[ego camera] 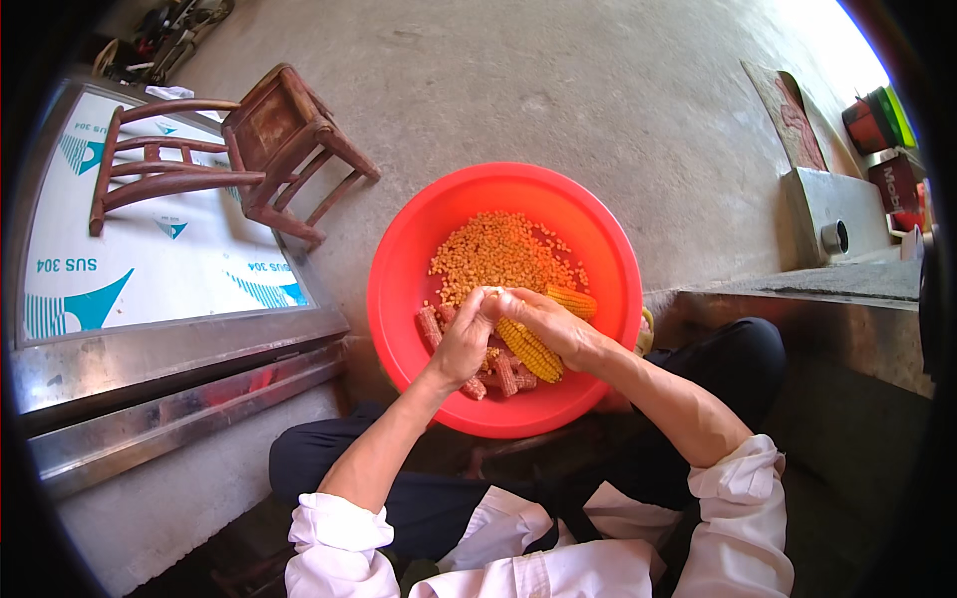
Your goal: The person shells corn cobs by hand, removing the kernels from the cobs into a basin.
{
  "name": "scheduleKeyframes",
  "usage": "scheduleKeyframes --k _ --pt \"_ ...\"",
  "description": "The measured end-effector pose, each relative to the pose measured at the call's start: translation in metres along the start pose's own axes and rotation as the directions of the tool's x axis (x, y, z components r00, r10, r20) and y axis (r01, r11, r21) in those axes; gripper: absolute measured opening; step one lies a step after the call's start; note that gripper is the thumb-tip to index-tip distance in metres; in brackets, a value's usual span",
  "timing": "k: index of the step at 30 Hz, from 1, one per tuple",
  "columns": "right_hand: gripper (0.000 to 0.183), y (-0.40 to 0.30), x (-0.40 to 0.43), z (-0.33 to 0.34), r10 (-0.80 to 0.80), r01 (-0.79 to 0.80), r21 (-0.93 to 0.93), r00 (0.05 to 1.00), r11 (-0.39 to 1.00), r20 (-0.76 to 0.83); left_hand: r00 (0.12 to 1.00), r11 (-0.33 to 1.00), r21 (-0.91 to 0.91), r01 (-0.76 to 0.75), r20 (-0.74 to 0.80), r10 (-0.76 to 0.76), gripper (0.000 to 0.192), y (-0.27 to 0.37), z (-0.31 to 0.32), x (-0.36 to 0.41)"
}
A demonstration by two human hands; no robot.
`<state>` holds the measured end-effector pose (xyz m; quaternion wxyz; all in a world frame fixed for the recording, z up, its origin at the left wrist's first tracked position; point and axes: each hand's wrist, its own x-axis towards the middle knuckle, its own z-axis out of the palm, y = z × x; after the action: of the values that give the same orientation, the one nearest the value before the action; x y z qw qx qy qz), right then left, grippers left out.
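A round red plastic basin [389, 224] stands between my knees. Loose yellow corn kernels [493, 247] lie heaped in its far half. My left hand [467, 336] and my right hand [549, 325] meet over the basin's middle, fingers curled and thumbs close together. Whatever sits between the fingertips is mostly hidden; only a small pale bit shows. Under my right hand is an ear of corn [532, 351] full of kernels, and another ear [572, 301] lies just beyond. Several stripped reddish corncobs [505, 374] rest at the basin's near side, below and beside my left hand.
On the left, a wooden chair [277, 142] is tipped against a metal-framed panel [149, 261] with printed film. A metal box [837, 217] with a round pipe opening and a ledge [822, 284] stand at the right. Buckets [871, 123] sit farther back on the concrete floor [523, 90].
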<state>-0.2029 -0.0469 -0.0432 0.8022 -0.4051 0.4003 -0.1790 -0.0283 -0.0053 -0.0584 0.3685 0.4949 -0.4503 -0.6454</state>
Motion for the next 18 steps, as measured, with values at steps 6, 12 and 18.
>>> scheduleKeyframes --k 6,12,18 --pt "0.064 0.000 -0.001 0.001 -0.094 0.083 -0.180 0.994 0.980 -0.055 0.997 1.000 -0.018 -0.022 -0.070 0.020 0.037 -0.001 0.003 0.000" --pt "0.055 0.011 0.005 -0.001 -0.178 0.144 -0.270 0.979 0.952 -0.103 0.995 0.999 0.041 0.025 -0.097 -0.021 0.040 0.002 0.007 -0.004" --pt "0.060 0.031 0.014 -0.018 -0.112 0.020 -0.463 0.979 0.886 -0.172 0.997 0.996 0.089 0.023 -0.069 -0.017 0.041 0.001 0.013 -0.006"
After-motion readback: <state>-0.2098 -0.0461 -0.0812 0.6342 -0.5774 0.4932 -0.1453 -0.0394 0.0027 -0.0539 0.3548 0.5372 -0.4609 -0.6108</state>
